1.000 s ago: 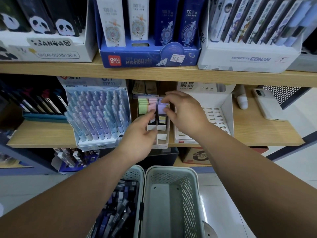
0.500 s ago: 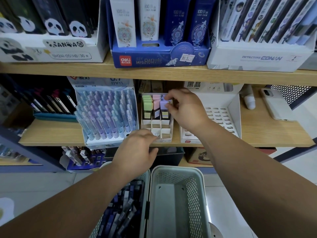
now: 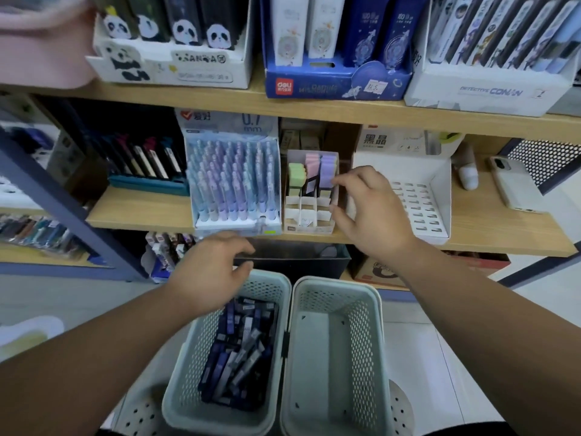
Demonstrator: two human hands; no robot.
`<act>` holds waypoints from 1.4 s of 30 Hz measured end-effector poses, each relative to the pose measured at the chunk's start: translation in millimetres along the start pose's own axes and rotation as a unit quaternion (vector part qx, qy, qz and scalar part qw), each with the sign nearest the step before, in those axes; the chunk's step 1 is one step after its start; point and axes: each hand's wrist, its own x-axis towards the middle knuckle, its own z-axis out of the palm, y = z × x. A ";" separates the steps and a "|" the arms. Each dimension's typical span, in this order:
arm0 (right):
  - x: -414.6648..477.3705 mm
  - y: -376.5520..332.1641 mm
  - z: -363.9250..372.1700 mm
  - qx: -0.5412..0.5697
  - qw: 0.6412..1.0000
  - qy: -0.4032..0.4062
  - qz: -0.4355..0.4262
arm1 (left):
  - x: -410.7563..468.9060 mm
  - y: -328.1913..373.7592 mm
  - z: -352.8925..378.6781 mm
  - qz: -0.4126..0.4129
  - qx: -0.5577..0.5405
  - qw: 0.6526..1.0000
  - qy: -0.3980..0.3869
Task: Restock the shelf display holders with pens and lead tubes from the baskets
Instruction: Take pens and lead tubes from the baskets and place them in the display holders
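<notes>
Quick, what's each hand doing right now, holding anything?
Left hand: open, empty, above the full basket.
Right hand: open, holding nothing, next to the purple tubes.

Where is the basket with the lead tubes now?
Head view, bottom centre: the pale green perforated plastic basket of dark lead tubes sits left of the empty matching basket, below the left hand.

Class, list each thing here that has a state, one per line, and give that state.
Left pale green perforated plastic basket: part-full of dark lead tubes.
Right pale green basket: empty.
Small white three-column cardboard holder: back filled, front slots empty.
White slotted display stand: empty.
Left hand: open.
Right hand: open.
</notes>
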 end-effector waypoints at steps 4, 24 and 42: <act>-31.2 -29.7 19.0 0.011 0.996 -0.059 -0.069 | -37.0 -47.7 -2.4 -0.115 0.017 0.991 -0.069; -152.2 -145.4 272.1 0.252 0.739 -0.383 0.494 | -129.9 -166.0 128.6 -0.303 -0.249 0.907 -0.155; -159.9 -142.9 338.7 0.211 0.712 -0.186 0.643 | -129.3 -181.6 132.3 -0.306 -0.359 0.864 -0.178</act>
